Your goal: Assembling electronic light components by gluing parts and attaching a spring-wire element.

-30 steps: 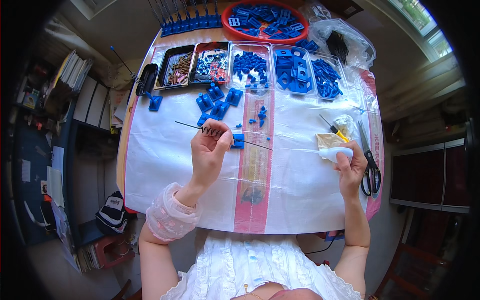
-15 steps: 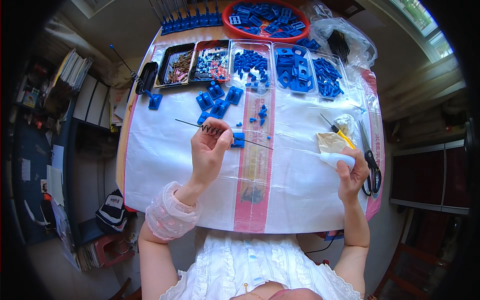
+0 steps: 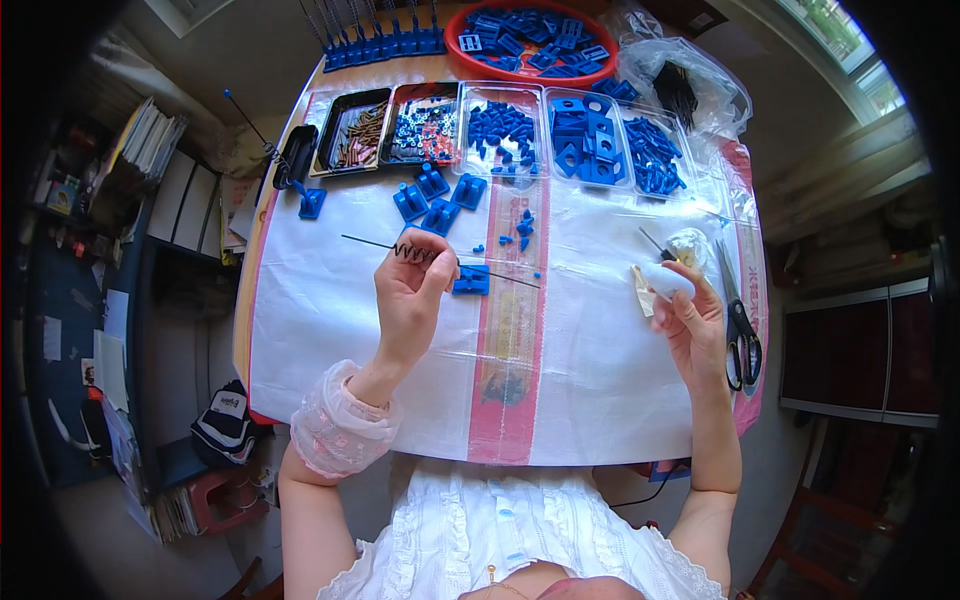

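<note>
Above the white table cover (image 3: 330, 330), your left hand (image 3: 412, 290) pinches a thin dark wire (image 3: 440, 261) with a coiled spring section, held nearly level. Your right hand (image 3: 690, 315) grips what looks like a small white piece (image 3: 665, 280), beside one pair of scissors (image 3: 738, 320). Farther off stand five trays (image 3: 500, 125) and one red bowl (image 3: 530, 35).
</note>
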`<move>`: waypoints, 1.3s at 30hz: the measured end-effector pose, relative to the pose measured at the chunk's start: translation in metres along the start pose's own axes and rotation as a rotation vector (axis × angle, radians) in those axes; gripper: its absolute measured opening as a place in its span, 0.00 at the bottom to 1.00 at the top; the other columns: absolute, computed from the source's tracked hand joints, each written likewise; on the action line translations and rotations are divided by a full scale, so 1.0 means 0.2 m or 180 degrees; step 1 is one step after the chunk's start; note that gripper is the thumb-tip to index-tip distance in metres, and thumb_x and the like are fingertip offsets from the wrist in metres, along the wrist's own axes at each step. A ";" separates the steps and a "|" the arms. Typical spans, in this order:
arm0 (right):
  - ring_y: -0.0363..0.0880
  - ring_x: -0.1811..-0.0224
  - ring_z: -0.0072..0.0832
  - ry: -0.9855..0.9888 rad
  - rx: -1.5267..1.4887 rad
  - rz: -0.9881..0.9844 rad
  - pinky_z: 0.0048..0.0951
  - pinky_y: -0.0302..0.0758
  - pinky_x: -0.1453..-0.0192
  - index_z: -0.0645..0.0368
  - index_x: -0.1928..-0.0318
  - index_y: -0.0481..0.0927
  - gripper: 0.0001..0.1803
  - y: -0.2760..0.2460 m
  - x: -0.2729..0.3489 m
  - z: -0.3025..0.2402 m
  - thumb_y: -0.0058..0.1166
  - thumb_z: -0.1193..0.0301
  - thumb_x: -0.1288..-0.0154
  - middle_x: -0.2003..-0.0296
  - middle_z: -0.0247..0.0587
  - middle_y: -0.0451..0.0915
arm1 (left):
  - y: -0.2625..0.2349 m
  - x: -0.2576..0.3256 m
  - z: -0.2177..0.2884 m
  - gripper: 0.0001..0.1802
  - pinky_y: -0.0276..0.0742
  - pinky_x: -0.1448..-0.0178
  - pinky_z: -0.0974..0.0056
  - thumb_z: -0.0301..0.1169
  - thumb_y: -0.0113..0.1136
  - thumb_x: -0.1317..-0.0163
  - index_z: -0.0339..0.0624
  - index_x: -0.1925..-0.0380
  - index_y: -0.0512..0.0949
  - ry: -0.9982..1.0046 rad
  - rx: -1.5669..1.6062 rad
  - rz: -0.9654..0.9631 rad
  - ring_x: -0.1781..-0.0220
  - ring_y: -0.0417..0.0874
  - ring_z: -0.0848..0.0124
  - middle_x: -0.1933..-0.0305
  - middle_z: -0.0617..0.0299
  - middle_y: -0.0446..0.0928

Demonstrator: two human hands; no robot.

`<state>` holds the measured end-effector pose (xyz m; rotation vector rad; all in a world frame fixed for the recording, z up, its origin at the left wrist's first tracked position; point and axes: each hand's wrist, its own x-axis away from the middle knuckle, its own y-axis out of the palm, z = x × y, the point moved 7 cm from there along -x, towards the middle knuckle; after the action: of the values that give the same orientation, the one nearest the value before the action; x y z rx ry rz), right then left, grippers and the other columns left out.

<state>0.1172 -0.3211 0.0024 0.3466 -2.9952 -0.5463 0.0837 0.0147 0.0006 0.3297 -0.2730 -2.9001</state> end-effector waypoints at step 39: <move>0.62 0.76 0.09 0.0442 -0.0193 0.0190 0.15 0.60 0.74 0.60 0.48 0.79 0.12 -0.05 -0.01 0.00 0.57 0.68 0.26 0.67 0.32 0.80 | -0.03 -0.02 0.02 0.02 0.70 0.65 0.74 0.26 0.58 0.29 0.39 0.62 0.76 0.0103 0.0018 0.0100 0.69 0.75 0.81 0.69 0.66 0.77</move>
<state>0.1215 -0.3298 -0.0019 0.2775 -2.8390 -0.5806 0.0855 0.0221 0.0038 0.3695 -0.2786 -2.8611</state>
